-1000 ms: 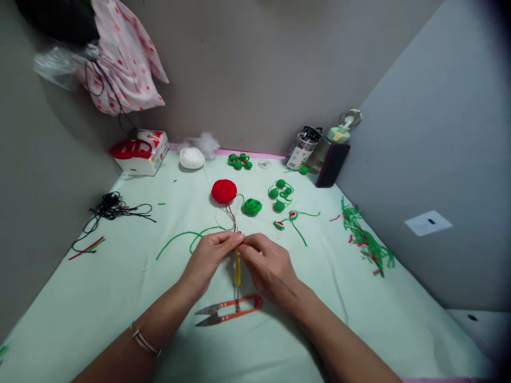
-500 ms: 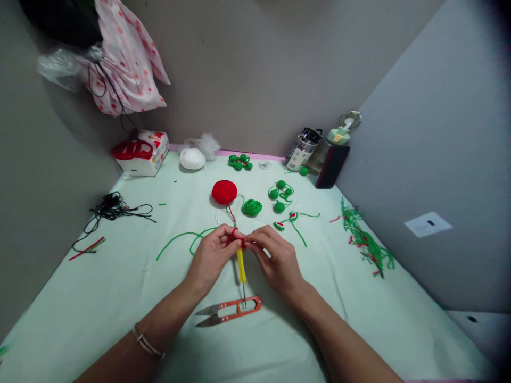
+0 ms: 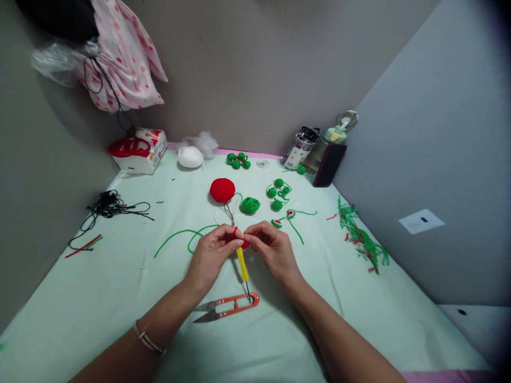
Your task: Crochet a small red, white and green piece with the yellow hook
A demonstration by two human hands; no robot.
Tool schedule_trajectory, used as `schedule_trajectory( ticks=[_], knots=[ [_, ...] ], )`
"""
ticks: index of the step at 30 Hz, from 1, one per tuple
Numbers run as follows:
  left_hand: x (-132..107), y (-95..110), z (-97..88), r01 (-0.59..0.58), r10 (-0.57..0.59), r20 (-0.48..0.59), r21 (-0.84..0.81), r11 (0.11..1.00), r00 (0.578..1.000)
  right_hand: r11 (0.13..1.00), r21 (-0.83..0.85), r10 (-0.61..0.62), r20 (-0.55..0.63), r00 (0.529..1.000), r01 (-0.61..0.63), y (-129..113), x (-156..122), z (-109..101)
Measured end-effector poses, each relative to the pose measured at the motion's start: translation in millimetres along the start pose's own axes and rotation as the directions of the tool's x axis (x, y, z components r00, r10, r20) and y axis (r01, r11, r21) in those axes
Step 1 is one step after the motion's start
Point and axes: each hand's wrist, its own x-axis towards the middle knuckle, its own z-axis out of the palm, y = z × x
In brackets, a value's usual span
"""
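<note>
My left hand (image 3: 210,254) and my right hand (image 3: 272,250) meet fingertip to fingertip over the pale green cloth (image 3: 120,298). Both pinch a small red crochet piece (image 3: 244,243). A yellow-handled crochet hook (image 3: 242,266) hangs down from between the fingers, its metal tip near the orange thread snips (image 3: 228,307). Red yarn runs from the piece back to a red yarn ball (image 3: 222,190). A green yarn strand (image 3: 175,236) trails left of my left hand.
A green yarn bundle (image 3: 250,205) and several small green crochet balls (image 3: 278,194) lie beyond my hands. Green yarn scraps (image 3: 361,239) lie at the right. Black cord (image 3: 107,205) sits left. A white ball (image 3: 190,157), red-white box (image 3: 138,150) and jars (image 3: 299,149) stand at the back.
The red piece has come into view between my fingertips. The hook's handle has swung so its tip points down and to the right. My hands shifted slightly away from me.
</note>
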Motion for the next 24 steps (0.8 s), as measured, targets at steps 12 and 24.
schedule_trajectory(
  ticks=[12, 24],
  knots=[
    [1.2, -1.8, -0.6, 0.036, -0.035, 0.004, -0.05, 0.998, 0.999, 0.979, 0.167, 0.106, 0.066, 0.992, -0.116, -3.8, 1.1, 1.9],
    [0.5, -3.6, -4.1, 0.104, -0.103, 0.014, -0.148, 0.984, 0.995, 0.994, -0.046, -0.097, 0.039, 0.995, 0.099, -2.5, -4.4, 2.2]
  ],
)
